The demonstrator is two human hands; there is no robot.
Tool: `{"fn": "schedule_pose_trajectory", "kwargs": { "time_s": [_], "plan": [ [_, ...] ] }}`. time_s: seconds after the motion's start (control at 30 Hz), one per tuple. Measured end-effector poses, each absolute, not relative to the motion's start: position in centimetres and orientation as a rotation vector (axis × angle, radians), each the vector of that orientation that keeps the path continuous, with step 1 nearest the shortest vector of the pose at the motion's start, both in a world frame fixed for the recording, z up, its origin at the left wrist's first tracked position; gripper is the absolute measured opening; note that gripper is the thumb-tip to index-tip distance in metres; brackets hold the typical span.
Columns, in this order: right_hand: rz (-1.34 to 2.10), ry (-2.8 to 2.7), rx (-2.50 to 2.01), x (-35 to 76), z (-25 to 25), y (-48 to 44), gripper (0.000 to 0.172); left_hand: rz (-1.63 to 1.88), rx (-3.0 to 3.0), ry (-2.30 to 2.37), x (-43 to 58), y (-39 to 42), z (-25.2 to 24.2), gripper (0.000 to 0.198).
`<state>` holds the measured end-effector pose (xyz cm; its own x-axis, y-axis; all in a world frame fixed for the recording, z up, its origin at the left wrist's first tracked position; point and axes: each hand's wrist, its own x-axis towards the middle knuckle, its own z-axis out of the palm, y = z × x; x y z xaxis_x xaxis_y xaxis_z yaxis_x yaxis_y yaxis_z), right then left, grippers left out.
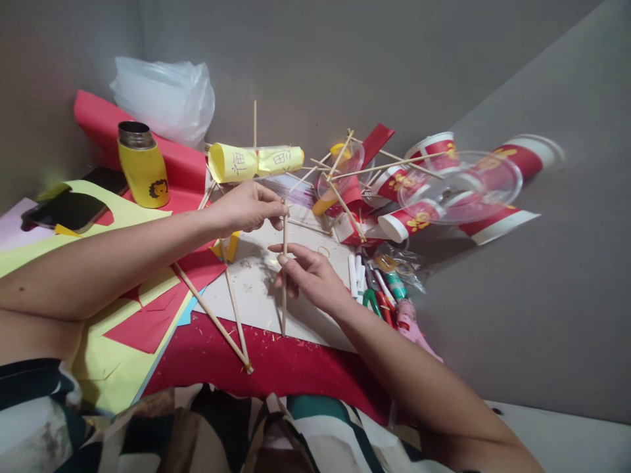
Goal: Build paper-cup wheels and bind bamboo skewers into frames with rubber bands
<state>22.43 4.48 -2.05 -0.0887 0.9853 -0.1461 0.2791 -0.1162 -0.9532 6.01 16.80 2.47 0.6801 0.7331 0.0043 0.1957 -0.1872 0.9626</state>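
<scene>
Near the middle, my left hand [246, 209] pinches the upper end of an upright wooden stick [284, 309]. Lower down, my right hand [313, 276] holds the same stick between thumb and fingers. A thinner stick slants up to the right from its top end. Left of the stick, a V-shaped pair of joined sticks [236, 322] points toward me, its tip bound in brown. Behind my left hand lies a rolled yellow paper [280, 159] with writing on it. A white board [251, 289] lies under my hands.
Yellow bottle [142, 172], phone [66, 209], coloured papers [148, 322] and a plastic bag [162, 98] are at left. Right of centre stands a stick frame [345, 177] with red-and-white paper cups [411, 220] and a clear disc. Markers, scissors [372, 302] and a pink tool [411, 322] lie nearer.
</scene>
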Motion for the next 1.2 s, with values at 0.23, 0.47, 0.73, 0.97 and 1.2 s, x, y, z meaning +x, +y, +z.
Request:
{"fn": "schedule_pose_trajectory", "kwargs": {
  "time_s": [0.23, 0.47, 0.73, 0.97, 1.2],
  "plan": [
    [1.246, -1.167, -1.341, 25.1, -1.3, 5.0, 0.038, 0.667, 1.563, 0.727, 5.8, 17.0, 2.7, 0.026],
    [1.198, -1.147, -1.341, 26.8, 0.0, 5.2, 0.042, 0.592, 1.557, 0.69, 5.9, 16.6, 2.5, 0.025],
    [1.02, -1.309, -1.317, 26.4, 1.9, 5.9, 0.04, 0.528, 1.632, 0.618, 5.8, 15.9, 2.4, 0.024],
    [0.67, -1.503, -1.321, 24.7, 4.6, 6.5, 0.037, 0.56, 1.65, 0.613, 6.0, 15.5, 2.1, 0.015],
    [0.752, -1.849, -1.379, 23.7, 7.0, 8.2, 0.035, 0.628, 1.627, 0.612, 5.9, 14.7, 2.4, 0.017]
  ]
}}
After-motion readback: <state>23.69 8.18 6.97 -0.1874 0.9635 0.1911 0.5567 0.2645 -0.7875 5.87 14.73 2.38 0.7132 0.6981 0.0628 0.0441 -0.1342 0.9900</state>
